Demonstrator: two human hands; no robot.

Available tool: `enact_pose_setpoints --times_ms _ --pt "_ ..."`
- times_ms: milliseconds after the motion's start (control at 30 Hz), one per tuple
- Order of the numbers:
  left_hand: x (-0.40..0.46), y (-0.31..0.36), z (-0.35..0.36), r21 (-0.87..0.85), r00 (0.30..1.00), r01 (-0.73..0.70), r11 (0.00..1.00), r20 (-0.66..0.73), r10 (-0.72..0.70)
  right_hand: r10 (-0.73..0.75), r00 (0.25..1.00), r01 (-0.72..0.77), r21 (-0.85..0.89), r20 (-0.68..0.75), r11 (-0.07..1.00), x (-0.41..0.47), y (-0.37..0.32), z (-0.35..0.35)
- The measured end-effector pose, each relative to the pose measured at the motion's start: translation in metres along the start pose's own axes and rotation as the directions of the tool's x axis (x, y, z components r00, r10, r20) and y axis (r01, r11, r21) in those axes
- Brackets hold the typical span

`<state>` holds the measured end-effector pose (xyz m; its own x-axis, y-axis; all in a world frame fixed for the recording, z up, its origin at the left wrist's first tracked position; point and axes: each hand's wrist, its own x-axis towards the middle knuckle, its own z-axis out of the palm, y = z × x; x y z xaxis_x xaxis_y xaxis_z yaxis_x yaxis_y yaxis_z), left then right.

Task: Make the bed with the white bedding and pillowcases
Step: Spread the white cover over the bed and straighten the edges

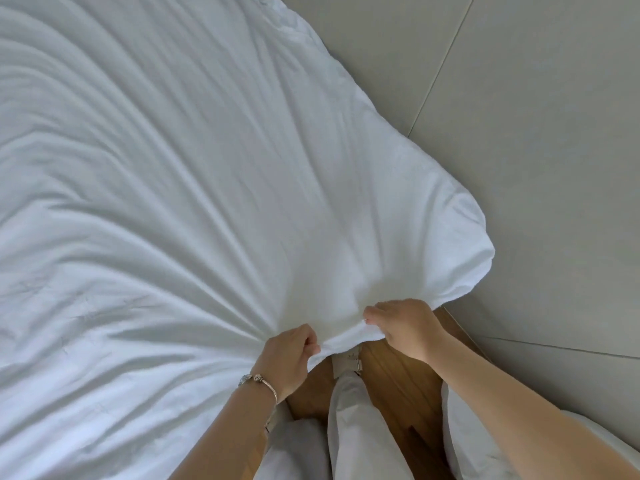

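Both hands grip the near edge of a white duvet (207, 185): left hand (287, 358) and right hand (405, 327) with fingers curled into fabric, fingertips mostly hidden. The bed beneath is covered.

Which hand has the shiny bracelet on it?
The left hand. A silver bracelet circles its wrist, while the right hand has a bare wrist. Both pinch the white bedding edge.
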<state>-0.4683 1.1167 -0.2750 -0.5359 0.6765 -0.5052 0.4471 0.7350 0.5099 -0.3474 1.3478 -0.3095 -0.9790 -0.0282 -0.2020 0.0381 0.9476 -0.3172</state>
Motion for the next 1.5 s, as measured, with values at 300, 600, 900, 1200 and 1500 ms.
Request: enact_pose_setpoints --times_ms 300,600,900,1200,1500 --pt "0.024 -0.019 0.017 0.046 0.934 -0.092 0.995 0.350 0.070 0.383 0.799 -0.314 -0.222 0.464 0.923 0.015 0.006 0.014" --pt "-0.055 -0.136 0.008 0.330 0.860 -0.501 0.800 0.086 0.503 0.004 0.994 -0.027 0.206 0.110 0.978 0.054 -0.137 0.035" --pt "-0.197 -0.279 -0.015 0.123 0.970 -0.017 0.992 -0.240 0.046 -0.052 0.998 0.052 -0.006 0.030 0.999 0.079 -0.329 0.094" --pt "-0.241 -0.292 -0.027 -0.288 0.928 0.223 0.931 -0.229 -0.293 -0.217 0.971 0.204 -0.126 -0.100 0.971 0.083 -0.332 0.080" --pt "-0.267 -0.267 -0.032 -0.227 0.834 0.193 0.955 -0.475 -0.281 -0.120 0.956 0.099 -0.089 -0.269 0.991 0.060 -0.350 0.066"
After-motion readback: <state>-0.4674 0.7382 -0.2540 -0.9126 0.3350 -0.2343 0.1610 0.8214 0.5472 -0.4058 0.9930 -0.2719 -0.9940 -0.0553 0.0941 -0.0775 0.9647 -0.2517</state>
